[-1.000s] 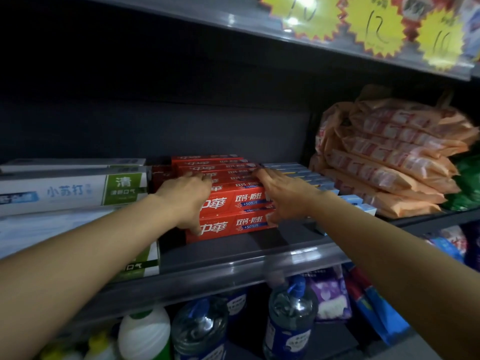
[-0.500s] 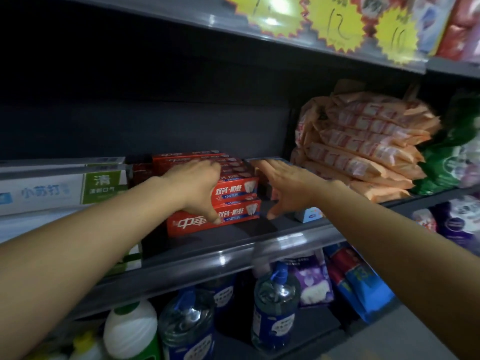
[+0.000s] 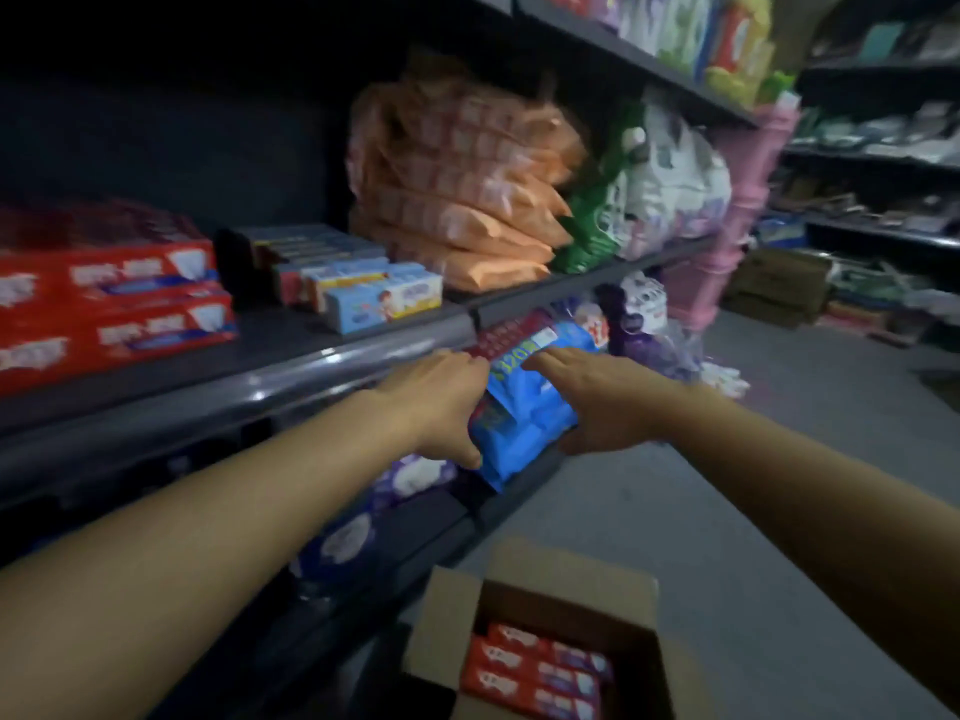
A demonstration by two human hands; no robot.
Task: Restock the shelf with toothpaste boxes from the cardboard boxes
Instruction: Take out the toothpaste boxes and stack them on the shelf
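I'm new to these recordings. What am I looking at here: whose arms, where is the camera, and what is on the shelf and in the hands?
No machine here: a person wears one camera on the head, looking down along both bare arms. The left hand and right hand are in front of a blue packet on a lower shelf; whether they touch it is unclear. They appear to hold nothing. On the shelf above lie red toothpaste boxes, small blue boxes and orange packets. Below, an open cardboard box holds more red boxes.

My single head view, close to the shelf (image 3: 332, 366), facing forward and down along its front edge, shelf running off to the right, open cardboard box (image 3: 550, 605) below it, nearest me.
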